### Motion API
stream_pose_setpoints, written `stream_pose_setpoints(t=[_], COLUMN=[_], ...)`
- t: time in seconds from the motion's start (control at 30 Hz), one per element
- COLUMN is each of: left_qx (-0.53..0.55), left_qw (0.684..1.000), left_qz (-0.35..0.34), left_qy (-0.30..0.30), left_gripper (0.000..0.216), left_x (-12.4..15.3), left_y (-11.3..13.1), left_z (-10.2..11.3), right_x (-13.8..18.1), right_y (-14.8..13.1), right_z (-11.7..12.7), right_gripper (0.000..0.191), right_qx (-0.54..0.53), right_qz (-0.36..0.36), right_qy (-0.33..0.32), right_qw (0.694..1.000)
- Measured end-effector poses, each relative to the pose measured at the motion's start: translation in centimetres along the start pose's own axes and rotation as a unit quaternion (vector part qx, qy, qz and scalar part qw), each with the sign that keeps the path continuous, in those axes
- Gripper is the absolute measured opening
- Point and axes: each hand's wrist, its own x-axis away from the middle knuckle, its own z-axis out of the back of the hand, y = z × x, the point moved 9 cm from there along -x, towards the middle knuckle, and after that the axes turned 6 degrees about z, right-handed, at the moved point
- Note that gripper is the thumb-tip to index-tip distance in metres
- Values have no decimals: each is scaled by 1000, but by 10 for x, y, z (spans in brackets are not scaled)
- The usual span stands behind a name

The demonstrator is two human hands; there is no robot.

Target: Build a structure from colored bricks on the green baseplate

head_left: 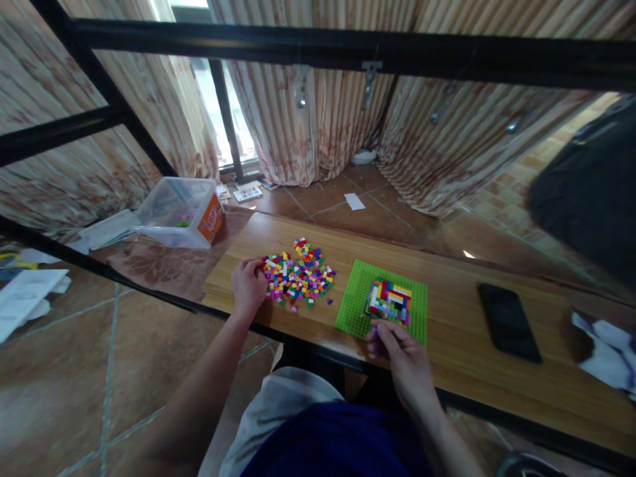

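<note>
My left hand (250, 286) rests at the left edge of a pile of small coloured toy bricks (301, 278). Its fingers are curled together at the bricks, and whatever they pinch is too small to make out. Right of the pile lies a green studded baseplate (354, 301). A low rectangular build of mixed-colour bricks (390, 301) stands on it. Over the plate's front edge, just before the build, my right hand (401, 351) pinches a small purple brick (376, 329) between thumb and fingers.
A black phone (509, 322) lies on the wooden table (462, 318), with crumpled white paper (609, 351) farther right. Beyond the table's left end, a clear plastic box (179, 212) stands on a mat. A black metal bar (328, 50) crosses high in front of the curtains.
</note>
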Motion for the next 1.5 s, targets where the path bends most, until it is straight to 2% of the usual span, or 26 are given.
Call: stream_pose_setpoints(t=[0.2,0.4,0.5,0.6,0.7,0.77,0.9,1.17,1.5], left_qx=[-9,-10,-7,-4,-6,-10,-10,-9,-3], left_qw=[1000,1000,1000,1000,1000,1000,1000,1000,1000], left_qz=[-10,-10,-10,-11,-9,-9,-15,-8,-5], left_qy=[3,-1,-2,-1,-3,-3,-2,-5,-6], left_gripper=[27,27,27,26,26,25,26,25,25], left_x=[-1,-1,-2,-2,-2,-3,-2,-2,-1], left_y=[1,0,0,1,0,0,1,1,3], left_z=[0,0,0,0,0,0,0,0,2], right_x=[-4,0,2,1,-1,-5,-17,-22,-29], right_y=[-3,-6,-11,-24,-39,-42,-32,-24,-13], right_z=[26,49,57,57,53,50,47,45,52], right_gripper=[48,43,41,37,34,34,30,26,27], right_qx=[40,171,236,309,342,336,318,308,261], right_qz=[29,80,112,176,257,286,284,279,225], right_qy=[17,23,21,35,74,102,128,133,161], right_qw=[999,982,965,934,901,892,896,900,925])
